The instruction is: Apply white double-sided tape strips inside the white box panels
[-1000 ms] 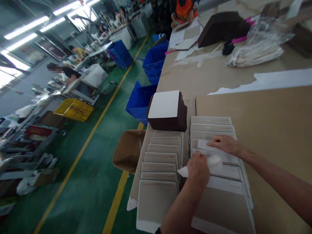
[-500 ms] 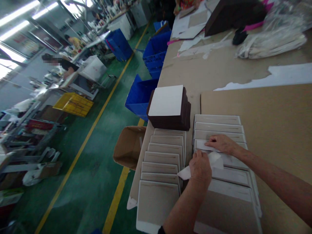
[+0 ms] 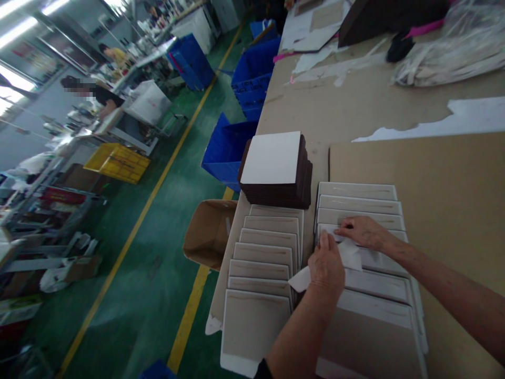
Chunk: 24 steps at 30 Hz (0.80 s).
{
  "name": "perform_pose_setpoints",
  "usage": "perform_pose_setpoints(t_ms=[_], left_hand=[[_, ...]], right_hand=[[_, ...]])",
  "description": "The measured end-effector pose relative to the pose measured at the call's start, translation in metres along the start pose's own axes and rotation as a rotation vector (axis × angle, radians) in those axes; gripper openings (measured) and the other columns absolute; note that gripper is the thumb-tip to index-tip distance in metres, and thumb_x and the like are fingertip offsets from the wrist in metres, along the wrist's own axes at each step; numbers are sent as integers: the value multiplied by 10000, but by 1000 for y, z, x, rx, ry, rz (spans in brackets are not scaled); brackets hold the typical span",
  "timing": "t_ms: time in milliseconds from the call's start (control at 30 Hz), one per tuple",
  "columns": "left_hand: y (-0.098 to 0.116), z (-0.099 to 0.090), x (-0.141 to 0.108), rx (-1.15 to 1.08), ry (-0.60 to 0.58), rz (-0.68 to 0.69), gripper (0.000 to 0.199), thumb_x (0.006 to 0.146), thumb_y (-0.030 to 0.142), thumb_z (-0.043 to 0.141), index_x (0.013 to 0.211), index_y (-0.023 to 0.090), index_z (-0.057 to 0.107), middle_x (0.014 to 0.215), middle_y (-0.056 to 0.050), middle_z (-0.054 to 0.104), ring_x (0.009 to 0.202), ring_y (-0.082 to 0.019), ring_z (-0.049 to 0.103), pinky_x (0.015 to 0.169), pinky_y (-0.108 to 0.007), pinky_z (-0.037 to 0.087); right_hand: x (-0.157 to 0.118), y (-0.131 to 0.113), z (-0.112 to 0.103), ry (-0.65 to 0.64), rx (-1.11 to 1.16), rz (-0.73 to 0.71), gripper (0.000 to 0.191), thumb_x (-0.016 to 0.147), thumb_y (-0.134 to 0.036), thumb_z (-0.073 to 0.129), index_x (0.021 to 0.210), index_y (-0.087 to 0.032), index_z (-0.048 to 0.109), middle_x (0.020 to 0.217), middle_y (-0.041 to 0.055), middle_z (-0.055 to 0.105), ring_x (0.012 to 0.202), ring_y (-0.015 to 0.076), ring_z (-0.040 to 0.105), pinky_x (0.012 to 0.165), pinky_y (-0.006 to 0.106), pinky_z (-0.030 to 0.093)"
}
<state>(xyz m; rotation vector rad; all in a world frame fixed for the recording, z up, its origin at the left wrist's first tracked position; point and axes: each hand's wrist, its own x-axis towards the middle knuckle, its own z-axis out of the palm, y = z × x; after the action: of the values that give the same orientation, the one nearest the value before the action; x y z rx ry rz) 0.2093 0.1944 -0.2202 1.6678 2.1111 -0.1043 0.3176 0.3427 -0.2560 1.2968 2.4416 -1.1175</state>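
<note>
Two overlapping rows of flat grey-beige boards with white edges lie before me: a left row point(image 3: 262, 255) and a right row point(image 3: 359, 202). My left hand point(image 3: 326, 266) is closed on white paper strips point(image 3: 350, 255), which stick out on both sides of it. Its fingertips reach the edge of a board in the right row. My right hand point(image 3: 363, 231) is just beyond it, thumb and fingers pinched at a white strip lying along that board. How firmly the pinch grips the strip is partly hidden by the fingers.
A stack of dark-edged boards with a white top point(image 3: 272, 158) stands behind the left row. Beside the table point(image 3: 292, 113) are a cardboard box point(image 3: 209, 231) and blue bins point(image 3: 226, 150). Plastic-wrapped material point(image 3: 453, 58) lies at the back right. A person sits at the far left.
My left hand has moved slightly forward, its fingertips now closer to the right hand's along the white strip. The right hand stays at nearly the same board. The view has shifted a little.
</note>
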Motion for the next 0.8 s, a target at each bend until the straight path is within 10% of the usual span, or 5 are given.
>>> perform_pose_setpoints(t_ms=[800], left_hand=[[4, 5, 5, 58, -52, -10, 595, 942, 63, 363, 1534, 26, 312, 1639, -171, 295, 1200, -249, 615, 949, -310, 594]], right_hand=[[0, 5, 7, -6, -130, 13, 327, 965, -444, 527, 805, -239, 726, 734, 29, 686, 698, 195, 613, 595, 285, 329]])
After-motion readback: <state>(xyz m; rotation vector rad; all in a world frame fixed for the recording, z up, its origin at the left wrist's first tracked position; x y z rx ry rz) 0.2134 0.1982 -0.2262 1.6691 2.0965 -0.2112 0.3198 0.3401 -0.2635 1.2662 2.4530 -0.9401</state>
